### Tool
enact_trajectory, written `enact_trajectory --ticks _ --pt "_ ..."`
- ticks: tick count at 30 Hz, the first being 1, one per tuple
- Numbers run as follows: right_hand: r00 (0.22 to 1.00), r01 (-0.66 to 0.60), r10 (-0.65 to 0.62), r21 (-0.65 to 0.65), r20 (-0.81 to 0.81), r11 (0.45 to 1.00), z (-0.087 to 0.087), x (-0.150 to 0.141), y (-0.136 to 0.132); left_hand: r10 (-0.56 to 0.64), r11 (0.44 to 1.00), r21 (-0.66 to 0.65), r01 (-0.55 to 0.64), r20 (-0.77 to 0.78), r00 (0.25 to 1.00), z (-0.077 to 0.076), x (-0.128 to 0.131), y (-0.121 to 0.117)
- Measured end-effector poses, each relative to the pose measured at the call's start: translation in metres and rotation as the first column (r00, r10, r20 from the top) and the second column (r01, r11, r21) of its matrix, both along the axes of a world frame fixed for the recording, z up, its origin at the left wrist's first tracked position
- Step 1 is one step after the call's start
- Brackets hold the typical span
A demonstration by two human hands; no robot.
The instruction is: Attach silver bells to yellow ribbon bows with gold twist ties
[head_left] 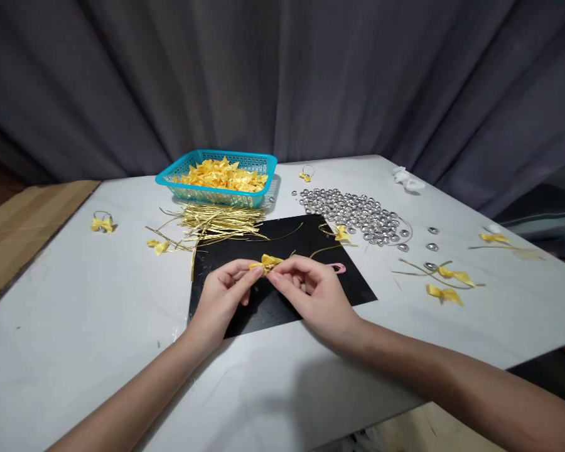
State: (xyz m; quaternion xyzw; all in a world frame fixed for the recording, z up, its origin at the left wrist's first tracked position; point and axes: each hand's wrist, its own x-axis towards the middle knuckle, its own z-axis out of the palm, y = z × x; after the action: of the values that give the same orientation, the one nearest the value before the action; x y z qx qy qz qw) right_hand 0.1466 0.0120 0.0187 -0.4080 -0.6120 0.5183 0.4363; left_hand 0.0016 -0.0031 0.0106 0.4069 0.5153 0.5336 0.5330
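A small yellow bow (pixel 270 259) is pinched by the left hand (pixel 221 295) and the right hand (pixel 317 292) over the black mat (pixel 263 309), I think because so little a thing needs steadying from both sides. From here it looks glossy, partly hidden; at the mat's far-left edge lie gold ties (pixel 221 220).

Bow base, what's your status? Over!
Left hand and right hand: both pinching at yellow bow, above black sheet. Fingers partly hide bow. Pink loop beside right hand.
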Motion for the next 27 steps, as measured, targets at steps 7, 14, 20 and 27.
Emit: enact_trajectory --ticks 7,14,20,27 --pt "0.991 0.060 -0.082 0.186 0.109 0.981 -0.0045 -0.0021 0.0006 0.030 0.999 0.022 -0.029 -0.051 0.998 0.0003 0.0023 -0.0005" --pt "0.971 -0.006 -0.053 0.245 0.232 0.969 -0.0090 -0.0018 0.0002 0.087 0.996 0.041 -0.085 -0.051 0.995 -0.0041 0.0003 -0.0029" --pt "0.996 -0.051 0.061 -0.157 0.062 0.986 -0.0088 -0.0067 0.0032 0.109 0.994 0.021 -0.109 -0.036 0.993 -0.0033 0.0034 -0.0047" --pt "0.999 -0.025 0.013 -0.288 -0.044 0.957 -0.0068 -0.0084 0.0025 0.124 0.992 -0.016 -0.124 -0.011 0.992 -0.0035 0.0048 -0.0036"
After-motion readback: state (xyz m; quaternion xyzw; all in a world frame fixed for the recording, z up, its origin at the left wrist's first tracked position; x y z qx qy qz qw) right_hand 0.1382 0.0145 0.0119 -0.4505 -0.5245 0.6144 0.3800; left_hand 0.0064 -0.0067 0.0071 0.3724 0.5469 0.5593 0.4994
